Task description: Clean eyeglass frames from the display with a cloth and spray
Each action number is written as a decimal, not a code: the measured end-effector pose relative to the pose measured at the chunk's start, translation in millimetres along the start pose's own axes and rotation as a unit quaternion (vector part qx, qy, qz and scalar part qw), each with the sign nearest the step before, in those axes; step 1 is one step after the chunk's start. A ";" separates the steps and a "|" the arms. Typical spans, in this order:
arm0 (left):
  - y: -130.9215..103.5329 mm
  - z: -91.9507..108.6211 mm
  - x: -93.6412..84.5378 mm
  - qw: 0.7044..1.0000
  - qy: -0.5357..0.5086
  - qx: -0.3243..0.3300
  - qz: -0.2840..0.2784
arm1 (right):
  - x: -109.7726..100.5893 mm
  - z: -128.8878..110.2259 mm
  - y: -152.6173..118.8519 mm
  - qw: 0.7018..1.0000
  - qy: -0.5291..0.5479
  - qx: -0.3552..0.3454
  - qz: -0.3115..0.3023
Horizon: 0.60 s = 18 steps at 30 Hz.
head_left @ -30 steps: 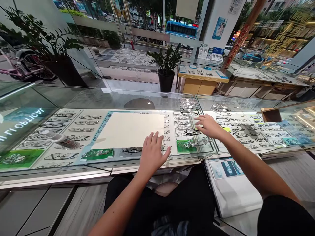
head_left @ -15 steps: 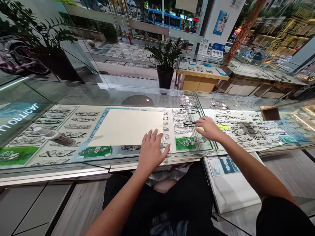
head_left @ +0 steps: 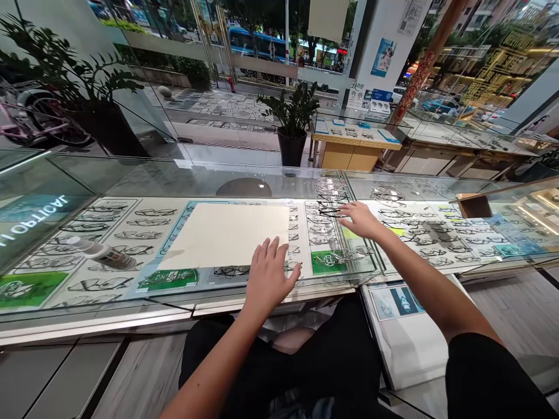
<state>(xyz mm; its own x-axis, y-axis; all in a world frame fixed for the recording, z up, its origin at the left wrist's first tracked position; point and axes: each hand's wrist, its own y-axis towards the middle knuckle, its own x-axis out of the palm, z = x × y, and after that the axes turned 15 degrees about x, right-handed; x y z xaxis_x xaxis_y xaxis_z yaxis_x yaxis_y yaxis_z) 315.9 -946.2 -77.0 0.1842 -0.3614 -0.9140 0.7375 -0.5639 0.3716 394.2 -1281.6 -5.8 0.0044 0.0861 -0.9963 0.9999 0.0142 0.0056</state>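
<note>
My left hand [head_left: 269,276] lies flat with fingers spread, its fingertips over the lower right corner of a cream sheet [head_left: 227,233] on the glass counter. My right hand [head_left: 361,221] reaches forward, fingertips and thumb at the near end of a pair of black eyeglasses [head_left: 328,212]; it appears to hold them lightly. They are right beside another dark frame, and the two overlap from here. Behind them on the glass stand several clear-lensed glasses [head_left: 331,186]. Nearer to me, more glasses [head_left: 345,256] lie above a green card [head_left: 323,263].
A white bottle [head_left: 102,254] lies on its side on the counter at left. Rows of eyeglasses [head_left: 148,222] show through the glass top [head_left: 174,183]. At right are a brown box [head_left: 474,205] and a white drawer-like surface [head_left: 402,349]. A potted plant [head_left: 292,142] stands beyond the counter.
My right hand has moved forward and slightly left with the black eyeglasses, bringing them against the other dark frame. My left hand stays by the sheet. The view has tilted up a little.
</note>
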 end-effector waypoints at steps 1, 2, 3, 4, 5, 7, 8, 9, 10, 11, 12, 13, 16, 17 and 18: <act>-0.2 -0.1 -0.1 1.000 0.001 0.000 -0.002 | -3.9 0.4 -10.3 1.000 0.008 -0.005 0.005; -0.5 -0.2 -0.3 1.000 0.001 0.000 -0.004 | -7.9 1.0 -23.6 1.000 0.020 -0.012 0.010; -0.8 -0.3 -0.4 1.000 0.000 0.001 -0.006 | -11.5 1.9 -39.4 0.999 0.033 -0.020 0.013; -1.0 -0.4 -0.5 1.000 -0.001 0.002 -0.008 | -14.2 2.9 -57.2 0.998 0.046 -0.029 0.014; -1.2 -0.5 -0.4 1.000 -0.002 0.003 -0.008 | -15.9 3.8 -75.9 0.998 0.056 -0.035 0.013; -1.3 -0.8 -0.1 1.000 -0.004 0.004 -0.007 | -15.1 4.8 -112.2 0.997 0.071 -0.037 0.011; -1.2 -0.9 0.0 1.000 -0.005 0.005 -0.006 | -12.6 4.7 -128.1 0.996 0.076 -0.038 0.011; -1.1 -0.9 0.2 1.000 -0.006 0.005 -0.006 | -8.9 4.0 -141.5 0.996 0.079 -0.038 0.013; -1.0 -1.0 0.2 1.000 -0.007 0.004 -0.006 | -4.4 2.8 -151.9 0.996 0.079 -0.038 0.017; -0.8 -1.0 0.1 1.000 -0.008 0.004 -0.007 | 0.6 1.2 -159.4 0.996 0.078 -0.039 0.023; -0.7 -0.9 -0.1 1.000 -0.007 0.003 -0.008 | 5.7 -0.5 -164.1 0.996 0.076 -0.041 0.029; -0.6 -0.8 -0.3 1.000 -0.006 0.002 -0.010 | 10.3 -2.1 -166.2 0.996 0.072 -0.043 0.033; -0.6 -0.6 -0.7 1.000 -0.001 0.002 -0.015 | 20.3 -5.6 -162.1 0.996 0.064 -0.047 0.037; -0.8 -0.6 -0.7 1.000 0.001 0.002 -0.015 | 22.1 -6.1 -158.5 0.996 0.063 -0.047 0.038; -0.9 -0.6 -0.6 1.000 0.002 0.002 -0.015 | 23.5 -6.3 -154.3 0.996 0.064 -0.045 0.040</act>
<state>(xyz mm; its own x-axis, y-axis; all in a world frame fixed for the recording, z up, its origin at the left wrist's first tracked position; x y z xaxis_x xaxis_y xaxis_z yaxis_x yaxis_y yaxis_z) 315.5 -945.0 -76.9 0.1644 -0.3422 -0.9251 0.7397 -0.5778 0.3451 239.9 -1275.5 -29.5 0.0767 0.2168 -0.9732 0.9909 0.0918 0.0985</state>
